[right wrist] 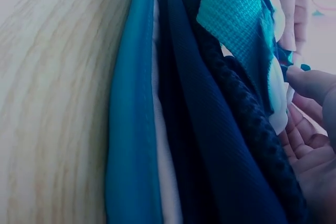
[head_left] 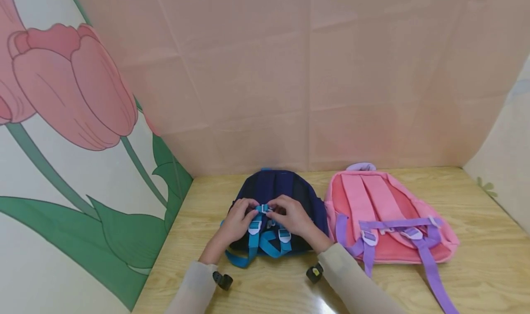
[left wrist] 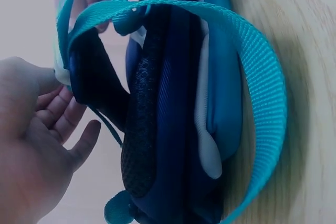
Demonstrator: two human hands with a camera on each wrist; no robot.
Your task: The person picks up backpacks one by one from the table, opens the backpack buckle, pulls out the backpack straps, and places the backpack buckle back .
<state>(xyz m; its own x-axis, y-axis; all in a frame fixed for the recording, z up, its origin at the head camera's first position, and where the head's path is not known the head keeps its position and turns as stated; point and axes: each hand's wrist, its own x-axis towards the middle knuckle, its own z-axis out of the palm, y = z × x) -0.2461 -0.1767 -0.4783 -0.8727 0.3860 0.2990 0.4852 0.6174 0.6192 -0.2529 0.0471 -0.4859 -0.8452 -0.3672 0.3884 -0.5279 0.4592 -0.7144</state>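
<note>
A navy blue backpack (head_left: 308,196) lies on the table with its straps facing up. Over its middle, a small white buckle (head_left: 264,208) on a blue strap is held between both hands. The left hand (head_left: 237,221) pinches the left end of this buckled strap, and the right hand (head_left: 293,216) pinches the right end. White strap adjusters (head_left: 254,227) sit just below the hands. A loose blue webbing strap (left wrist: 265,82) curves down to the table in the left wrist view. In the right wrist view, the fingers partly hide the buckle.
To the right, touching the navy backpack, lies a pink backpack (head_left: 356,194) with purple straps (head_left: 432,272), one hanging toward the table's front. Behind the wooden table (head_left: 476,258) hangs a pinkish-brown sheet (head_left: 248,74). A tulip-patterned wall (head_left: 83,166) borders the left side.
</note>
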